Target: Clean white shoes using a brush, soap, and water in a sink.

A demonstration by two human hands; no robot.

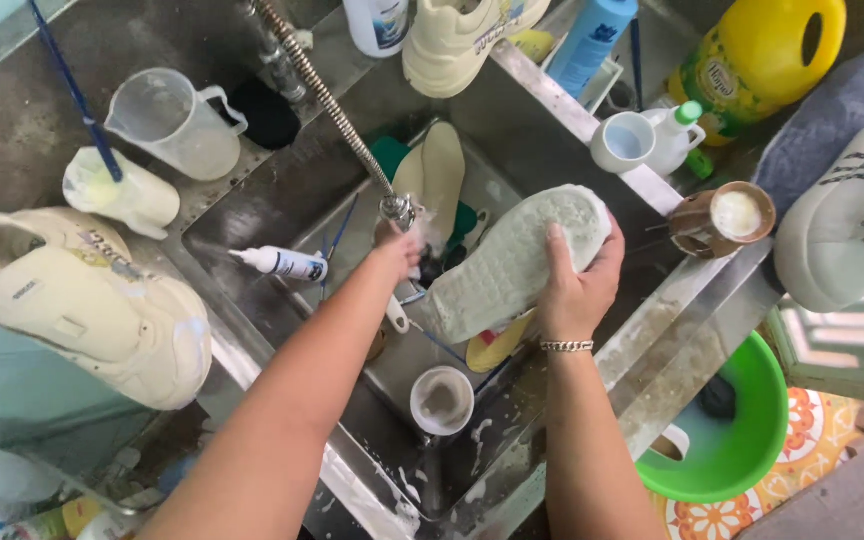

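Observation:
Over a steel sink (252,215), my right hand (577,285) grips a white sneaker (512,265) turned sole-up, fingers wrapped over its heel end. My left hand (399,250) is closed just under the nozzle of a flexible metal hose (327,100), next to the sneaker's toe; what it holds is hidden. A pale insole (437,175) leans in the sink behind the nozzle. A small white tube (287,264) lies on the sink's left slope. A small round cup (442,400) sits at the sink bottom.
Another cream sneaker (87,300) rests on the left counter, one more (457,40) at the back, a third (847,225) at right. A clear jug (172,120), yellow detergent bottle (762,55), white mug (624,142), brown cup (727,215) and green basin (742,420) surround the sink.

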